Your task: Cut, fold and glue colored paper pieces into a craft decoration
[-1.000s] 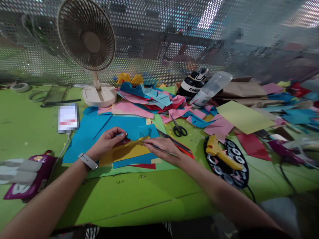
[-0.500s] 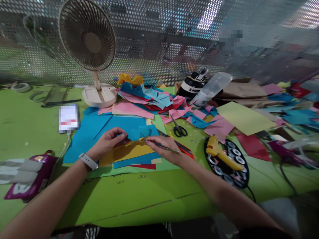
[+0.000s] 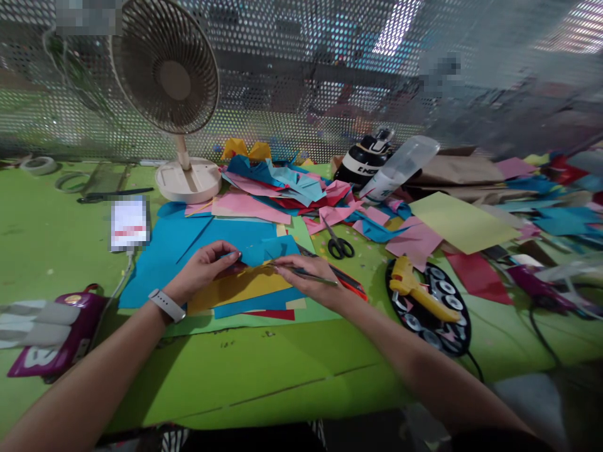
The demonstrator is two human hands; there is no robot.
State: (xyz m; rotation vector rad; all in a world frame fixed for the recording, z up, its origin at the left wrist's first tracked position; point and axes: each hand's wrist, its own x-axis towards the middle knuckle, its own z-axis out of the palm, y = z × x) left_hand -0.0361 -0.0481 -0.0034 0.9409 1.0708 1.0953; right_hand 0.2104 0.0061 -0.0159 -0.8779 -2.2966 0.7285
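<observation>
My left hand (image 3: pixel 211 262), with a pale watch band on its wrist, pinches the left end of a small blue piece of paper (image 3: pixel 257 251). My right hand (image 3: pixel 308 276) is closed around a slim pen-like tool (image 3: pixel 315 277); its tip meets the lower edge of the blue piece, and its exact kind is unclear. Beneath both hands lies a yellow sheet (image 3: pixel 245 289), with more blue, red and green sheets layered under it. A large blue sheet (image 3: pixel 160 251) spreads out to the left. Part of a red-and-black tool (image 3: pixel 351 285) shows behind my right wrist.
Black scissors (image 3: pixel 340 247) lie right of the paper stack. A yellow glue gun (image 3: pixel 424 292) rests on a round black tray. Colored scraps (image 3: pixel 292 182), a black bottle (image 3: pixel 362 162) and a fan (image 3: pixel 188 179) stand along the back. A purple device (image 3: pixel 70 326) is at left.
Both hands stay in nearly the same place. The fingers of my right hand have shifted very slightly on the slim tool.
</observation>
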